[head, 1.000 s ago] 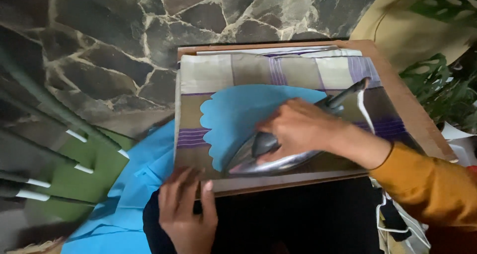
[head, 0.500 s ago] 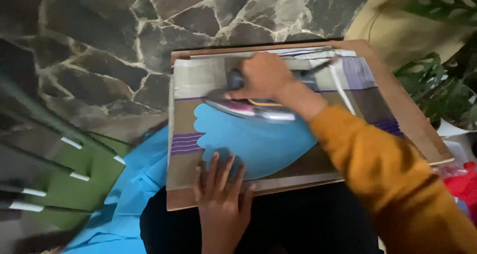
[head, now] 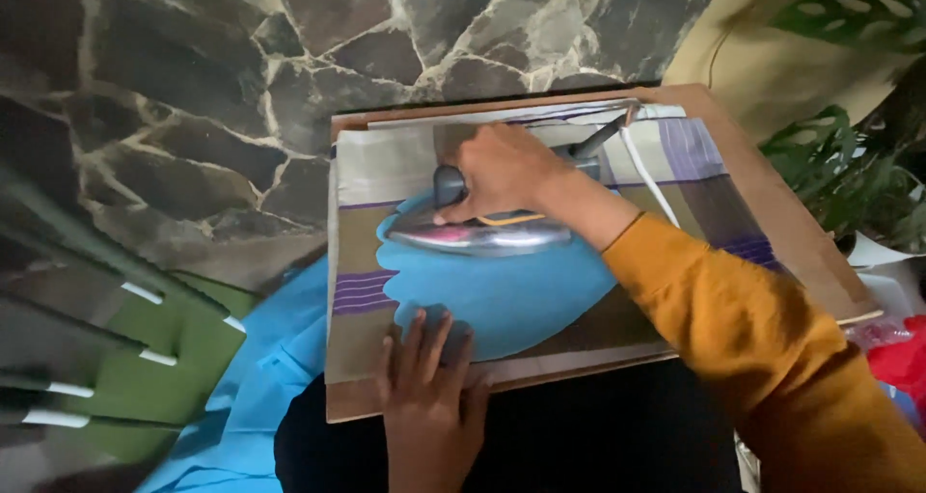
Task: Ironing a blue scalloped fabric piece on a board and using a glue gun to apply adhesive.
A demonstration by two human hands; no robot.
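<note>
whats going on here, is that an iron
Yes. A person in a mustard-yellow sleeve grips the dark handle of a shiny metal iron with the right hand, pressing it onto a scalloped piece of light blue fabric. The fabric lies on a striped beige and purple cloth spread over a flat wooden board. The left hand lies flat on the near edge of the blue piece, fingers spread. More blue fabric hangs off the board's left side.

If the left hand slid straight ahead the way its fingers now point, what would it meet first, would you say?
The left hand lies flat on the near edge of the blue fabric, fingers pointing away from the person. Going straight on, it would probably meet the side of the iron, held by the right hand, first.
</note>
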